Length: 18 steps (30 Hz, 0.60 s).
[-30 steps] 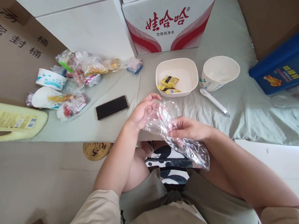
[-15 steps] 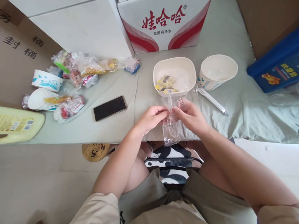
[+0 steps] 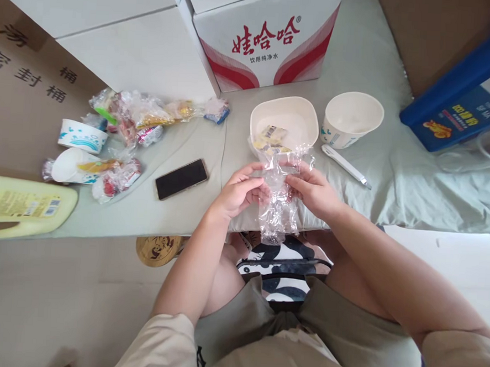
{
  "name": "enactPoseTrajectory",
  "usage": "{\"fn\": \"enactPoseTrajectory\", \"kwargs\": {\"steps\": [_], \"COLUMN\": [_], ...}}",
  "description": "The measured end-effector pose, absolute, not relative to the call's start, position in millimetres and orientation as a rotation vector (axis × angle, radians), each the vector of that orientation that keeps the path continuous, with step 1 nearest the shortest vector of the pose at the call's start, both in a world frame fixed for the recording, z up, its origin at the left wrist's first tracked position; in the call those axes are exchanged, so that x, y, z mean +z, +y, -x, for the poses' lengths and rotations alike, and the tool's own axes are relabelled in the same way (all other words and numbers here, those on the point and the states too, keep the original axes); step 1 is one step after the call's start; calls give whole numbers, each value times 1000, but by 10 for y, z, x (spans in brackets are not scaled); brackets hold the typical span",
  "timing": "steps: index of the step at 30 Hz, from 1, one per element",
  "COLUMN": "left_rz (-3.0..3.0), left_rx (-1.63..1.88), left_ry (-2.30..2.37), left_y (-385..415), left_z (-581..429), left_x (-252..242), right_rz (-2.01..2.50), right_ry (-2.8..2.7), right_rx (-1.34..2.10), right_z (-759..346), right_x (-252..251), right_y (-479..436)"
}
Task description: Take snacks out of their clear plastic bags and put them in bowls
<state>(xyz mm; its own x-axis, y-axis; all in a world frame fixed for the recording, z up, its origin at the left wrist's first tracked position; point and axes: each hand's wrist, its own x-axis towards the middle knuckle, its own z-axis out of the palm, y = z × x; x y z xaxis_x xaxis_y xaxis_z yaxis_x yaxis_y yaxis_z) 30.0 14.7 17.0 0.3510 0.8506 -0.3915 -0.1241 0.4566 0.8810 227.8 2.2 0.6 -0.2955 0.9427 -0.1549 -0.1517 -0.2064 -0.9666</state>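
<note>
Clear, crinkled plastic makes up the bag (image 3: pixel 280 199), pinched at its two sides between thumb and fingers of the left hand (image 3: pixel 243 192) and the right hand (image 3: pixel 316 192), both half curled, its lower end at the near edge of the cloth-covered table (image 3: pixel 197 216). Just beyond, farther from that edge, yellow packets (image 3: pixel 275 134) lie in a white tray (image 3: pixel 303 119), a paper cup (image 3: pixel 352 119) beside its right rim; a dark phone (image 3: pixel 181 179) lies left of the hands, near the same edge.
</note>
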Motion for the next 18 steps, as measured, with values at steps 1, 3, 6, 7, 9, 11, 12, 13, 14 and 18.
{"fn": "enactPoseTrajectory", "kwargs": {"steps": [1,3,6,7,9,11,12,13,14,18], "left_rz": [-853,-820,-823,-835,-860,-871,-875,-882,-896,-1008], "left_rx": [767,807,805,789,756,752,762,781,802,866], "left_ry": [1014,1021,976,962,968,1014,1035,1050,1060,1063], "left_y": [148,154,173,181,200,219,228,238,247,280], "left_z": [-294,-280,-264,-265,-279,-308,-325,-342,-356,-377], "left_x": [166,159,155,153,148,139,134,127,119,61], "right_rz": [1027,982,933,931,950,991,1013,1032,1055,1172], "right_ry": [-1164,-1157,-1243,-1296,-1402,-1478,-1499,-1509,-1501,-1269], "right_rx": [1642,1631,1521,1455,1310,1214,1194,1184,1180,1276], "right_z": [-2278,-2288,-2335,-2358,-2408,-2447,-2458,-2463,-2463,-2429], "right_x": [-2,-11,-10,-6,1,0,-4,-11,-20,-57], "right_y": [18,16,28,35,49,60,64,68,72,84]}}
